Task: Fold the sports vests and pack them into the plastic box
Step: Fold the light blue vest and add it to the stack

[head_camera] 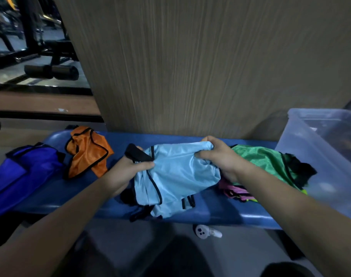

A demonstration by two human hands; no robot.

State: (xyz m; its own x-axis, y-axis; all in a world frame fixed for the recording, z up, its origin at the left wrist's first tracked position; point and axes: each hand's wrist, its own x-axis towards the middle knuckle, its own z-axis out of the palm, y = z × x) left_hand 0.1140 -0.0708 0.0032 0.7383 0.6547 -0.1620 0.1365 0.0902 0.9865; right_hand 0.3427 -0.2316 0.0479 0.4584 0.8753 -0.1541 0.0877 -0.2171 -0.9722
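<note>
A light blue sports vest (176, 174) with black trim lies bunched on the blue bench (220, 212) in the middle. My left hand (130, 168) grips its left edge near a black strap. My right hand (218, 154) grips its upper right corner. To the left lie an orange vest (88, 152) and a dark blue vest (25, 172). On the right sits a green mesh vest (260, 158) over a pink one (234, 190). The clear plastic box (314, 156) stands at the bench's right end.
A wood-grain wall panel (200, 66) rises directly behind the bench. A small white controller (207, 232) lies on the floor below the bench's front edge. Black gym equipment (50, 70) stands at the far left.
</note>
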